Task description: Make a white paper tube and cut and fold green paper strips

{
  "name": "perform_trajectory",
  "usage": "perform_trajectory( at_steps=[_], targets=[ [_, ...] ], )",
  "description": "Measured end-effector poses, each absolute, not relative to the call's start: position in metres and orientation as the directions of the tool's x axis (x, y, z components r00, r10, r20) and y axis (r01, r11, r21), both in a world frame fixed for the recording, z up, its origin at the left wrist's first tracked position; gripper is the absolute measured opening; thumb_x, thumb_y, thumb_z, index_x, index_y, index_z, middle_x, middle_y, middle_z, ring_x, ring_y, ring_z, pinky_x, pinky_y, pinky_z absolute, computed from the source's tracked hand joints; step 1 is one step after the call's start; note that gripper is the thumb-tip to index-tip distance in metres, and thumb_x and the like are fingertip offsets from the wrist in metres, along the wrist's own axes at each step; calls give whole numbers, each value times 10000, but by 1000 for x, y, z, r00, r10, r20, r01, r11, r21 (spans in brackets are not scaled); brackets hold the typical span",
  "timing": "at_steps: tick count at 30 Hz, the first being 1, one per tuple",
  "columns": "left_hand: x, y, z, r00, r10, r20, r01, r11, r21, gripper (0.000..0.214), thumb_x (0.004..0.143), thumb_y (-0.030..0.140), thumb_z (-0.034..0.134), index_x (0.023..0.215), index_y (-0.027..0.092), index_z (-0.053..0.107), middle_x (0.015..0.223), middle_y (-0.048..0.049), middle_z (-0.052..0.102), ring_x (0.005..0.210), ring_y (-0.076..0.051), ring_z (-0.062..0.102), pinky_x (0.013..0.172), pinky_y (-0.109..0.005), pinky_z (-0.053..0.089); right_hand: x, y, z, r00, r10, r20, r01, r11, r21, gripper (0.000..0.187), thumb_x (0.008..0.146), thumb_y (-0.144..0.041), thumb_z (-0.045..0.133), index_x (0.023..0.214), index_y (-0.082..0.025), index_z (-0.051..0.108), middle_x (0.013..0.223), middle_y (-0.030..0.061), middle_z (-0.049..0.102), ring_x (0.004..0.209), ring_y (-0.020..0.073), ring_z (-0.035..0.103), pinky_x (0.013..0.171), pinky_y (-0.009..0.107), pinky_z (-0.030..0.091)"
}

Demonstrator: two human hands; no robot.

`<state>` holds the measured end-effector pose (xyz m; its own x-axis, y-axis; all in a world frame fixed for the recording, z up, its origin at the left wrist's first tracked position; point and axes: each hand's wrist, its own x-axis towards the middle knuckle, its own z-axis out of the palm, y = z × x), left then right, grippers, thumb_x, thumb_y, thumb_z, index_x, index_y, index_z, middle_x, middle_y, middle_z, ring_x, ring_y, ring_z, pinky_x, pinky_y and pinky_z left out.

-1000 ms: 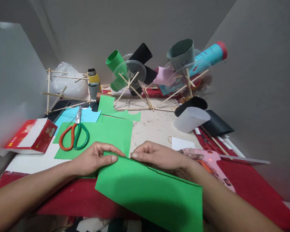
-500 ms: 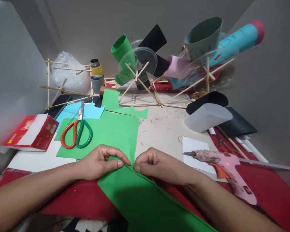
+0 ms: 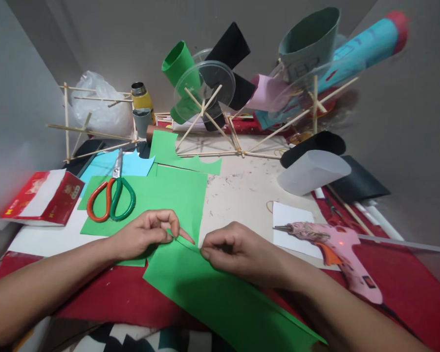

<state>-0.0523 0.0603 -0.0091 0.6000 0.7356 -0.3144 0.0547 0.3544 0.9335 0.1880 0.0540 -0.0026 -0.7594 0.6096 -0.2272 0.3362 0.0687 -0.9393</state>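
Observation:
A long sheet of green paper (image 3: pixel 212 288) slants from the middle of the table down toward the lower right, with a fold line along its far edge. My left hand (image 3: pixel 152 232) pinches its far left corner between thumb and fingers, the index finger stretched along the edge. My right hand (image 3: pixel 238 249) pinches the same edge a little further right; its fingertips are close to the left index finger. Beyond my left hand, scissors (image 3: pixel 113 193) with one orange and one green handle lie on more green paper (image 3: pixel 176 190). A pink hot glue gun (image 3: pixel 344 249) rests right of my right hand.
Behind stands a stick frame (image 3: pixel 238 151) bearing clear discs and paper tubes, among them a green tube (image 3: pixel 179 63). A red tissue box (image 3: pixel 44 198) sits at left, a yellow bottle (image 3: pixel 142 100) at the back. A translucent white tube (image 3: pixel 313 171) lies at right.
My left hand has slid slightly left and its index finger now extends along the paper's edge. My right hand still pinches the edge. The whole view has shifted a little.

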Motion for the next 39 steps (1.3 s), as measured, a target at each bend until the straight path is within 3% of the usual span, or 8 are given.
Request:
perform_trajectory(
  at_steps=[3,8,13,19,25,29,33,39],
  targets=[
    [-52,65,-7,527,778,-341,-51,429,902,96,754,216,603,747,150,534,877,-129,743,737,-159,600,529,-199,313,189,54,-2,-758,620,-201,342,116,-933,304,887,-244,474,596,-183,408,552,-74,279,522,72,252,468,219,218],
    [-51,63,-3,483,783,-392,11,442,897,374,840,489,585,935,129,623,924,-148,749,752,-156,624,583,-197,404,185,53,-2,-759,631,-158,350,192,-917,293,837,-157,473,572,-188,351,547,-77,245,517,67,228,466,213,207],
    [-48,54,-4,536,730,-423,189,385,903,316,753,379,752,909,117,669,746,-23,676,556,-56,480,541,-170,350,181,52,-5,-745,656,-124,332,203,-921,288,822,-140,479,567,-186,353,548,-77,243,517,65,229,468,210,214],
    [-54,57,-8,590,724,-357,191,304,933,278,849,375,660,956,124,711,531,64,426,487,-42,290,452,-167,210,187,54,-5,-759,601,-250,304,-13,-953,324,885,-331,543,615,-176,450,563,-72,294,527,73,269,462,222,215],
    [-53,60,-5,571,733,-371,181,328,927,302,847,395,653,990,134,708,550,47,500,470,-47,335,446,-165,256,189,58,-8,-780,537,-321,297,-134,-945,438,861,-436,618,587,-183,387,557,-81,246,514,65,227,449,225,177],
    [-50,62,-1,603,709,-367,275,247,929,292,813,381,686,944,125,737,756,-30,679,628,-91,516,609,-198,411,182,55,-9,-763,549,-341,314,-147,-938,456,842,-478,636,582,-178,412,547,-80,258,504,62,227,443,230,171],
    [-51,61,-2,606,685,-404,376,200,905,321,810,429,678,859,119,747,692,-15,664,621,-95,505,624,-215,412,181,54,-8,-766,548,-337,270,-202,-941,479,840,-510,629,576,-178,408,541,-81,258,500,62,229,441,228,170],
    [-54,59,-5,570,728,-381,356,200,913,341,810,449,673,839,115,737,645,6,620,585,-83,458,564,-200,375,190,61,-8,-818,456,-350,238,-286,-928,480,863,-542,579,594,-176,425,544,-82,283,503,64,241,454,223,203]
  ],
)
